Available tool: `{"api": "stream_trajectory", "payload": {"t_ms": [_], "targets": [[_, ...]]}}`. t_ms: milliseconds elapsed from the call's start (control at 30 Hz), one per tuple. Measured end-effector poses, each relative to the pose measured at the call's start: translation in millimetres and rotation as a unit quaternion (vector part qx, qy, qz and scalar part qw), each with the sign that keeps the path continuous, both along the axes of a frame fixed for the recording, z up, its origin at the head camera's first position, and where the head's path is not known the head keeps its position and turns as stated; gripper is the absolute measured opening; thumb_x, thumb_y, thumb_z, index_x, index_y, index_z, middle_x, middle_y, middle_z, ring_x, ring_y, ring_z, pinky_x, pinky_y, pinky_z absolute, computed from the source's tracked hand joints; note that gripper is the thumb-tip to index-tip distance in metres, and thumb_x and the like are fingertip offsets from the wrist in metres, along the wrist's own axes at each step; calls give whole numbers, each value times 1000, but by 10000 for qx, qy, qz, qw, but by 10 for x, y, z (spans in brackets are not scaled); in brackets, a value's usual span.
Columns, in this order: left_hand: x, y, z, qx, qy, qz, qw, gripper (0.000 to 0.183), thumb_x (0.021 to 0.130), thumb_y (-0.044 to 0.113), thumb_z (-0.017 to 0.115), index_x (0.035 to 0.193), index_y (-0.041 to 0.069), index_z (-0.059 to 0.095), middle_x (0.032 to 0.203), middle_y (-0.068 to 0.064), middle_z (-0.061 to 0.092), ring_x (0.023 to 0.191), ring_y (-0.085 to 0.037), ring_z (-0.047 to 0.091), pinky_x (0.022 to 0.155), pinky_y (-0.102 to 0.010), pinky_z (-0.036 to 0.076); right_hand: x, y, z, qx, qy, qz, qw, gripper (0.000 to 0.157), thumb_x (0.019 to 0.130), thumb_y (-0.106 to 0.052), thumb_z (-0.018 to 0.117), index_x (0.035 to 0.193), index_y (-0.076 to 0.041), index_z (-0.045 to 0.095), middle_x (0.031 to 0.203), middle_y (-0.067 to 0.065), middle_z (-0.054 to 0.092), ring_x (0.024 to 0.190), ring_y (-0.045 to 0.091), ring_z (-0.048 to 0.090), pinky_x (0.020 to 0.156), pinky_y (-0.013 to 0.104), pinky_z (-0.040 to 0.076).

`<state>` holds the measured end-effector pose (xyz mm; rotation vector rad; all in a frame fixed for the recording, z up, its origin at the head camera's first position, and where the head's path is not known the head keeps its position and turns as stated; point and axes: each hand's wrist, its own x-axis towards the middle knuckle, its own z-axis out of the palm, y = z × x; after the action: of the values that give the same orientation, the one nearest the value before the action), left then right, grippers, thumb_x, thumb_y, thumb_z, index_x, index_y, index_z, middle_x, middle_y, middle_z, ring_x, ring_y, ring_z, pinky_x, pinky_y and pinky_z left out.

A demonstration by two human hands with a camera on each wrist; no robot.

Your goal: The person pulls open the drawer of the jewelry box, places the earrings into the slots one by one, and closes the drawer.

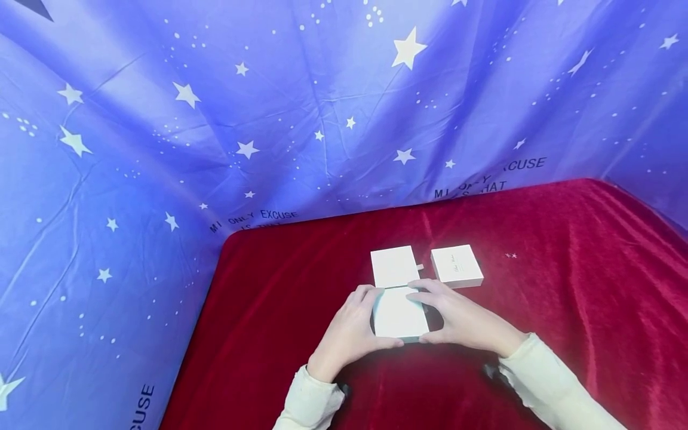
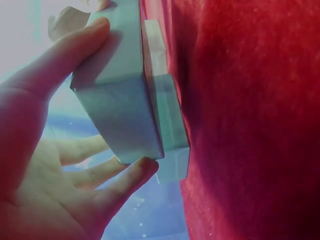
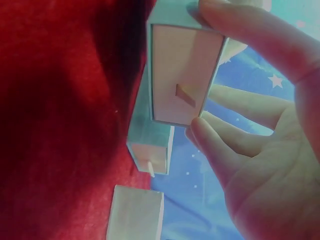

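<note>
Both hands hold a small pale drawer box by its opposite sides. My left hand has its thumb on the near face and its fingers round the far left corner. My right hand grips the right side in the same way. A short ribbon tab sticks out of the inner drawer's end in the right wrist view. The left wrist view shows a plain side face, with the box raised off the cloth. Straight behind it lies a similar pale box, its tab pointing right.
To the right of the back box rests a white box with dark script on its lid. Tiny star-shaped bits lie farther right. Red velvet cloth covers the table, and a blue star-patterned curtain hangs behind and at the sides.
</note>
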<state>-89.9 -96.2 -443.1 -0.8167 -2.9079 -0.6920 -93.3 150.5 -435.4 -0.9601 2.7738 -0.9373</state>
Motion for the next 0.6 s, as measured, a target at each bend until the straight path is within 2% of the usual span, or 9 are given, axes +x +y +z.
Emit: {"api": "stream_trajectory", "payload": {"t_ms": [333, 600], "targets": [[19, 12, -107, -254, -439, -108, 9987, 89, 65, 58, 86, 134, 15, 51, 124, 2, 54, 103, -11, 53, 83, -24, 51, 44, 34, -119, 52, -200, 170, 9996, 64, 73, -22, 87, 128, -2, 62, 138, 13, 50, 120, 28, 56, 93, 41, 53], [-6, 45, -152, -359, -438, -186, 9982, 97, 63, 62, 85, 141, 20, 48, 115, 4, 49, 96, -9, 46, 76, -19, 48, 25, 49, -131, 254, -186, 141, 9994, 67, 69, -22, 88, 128, -3, 63, 139, 11, 50, 120, 26, 55, 93, 38, 53]]}}
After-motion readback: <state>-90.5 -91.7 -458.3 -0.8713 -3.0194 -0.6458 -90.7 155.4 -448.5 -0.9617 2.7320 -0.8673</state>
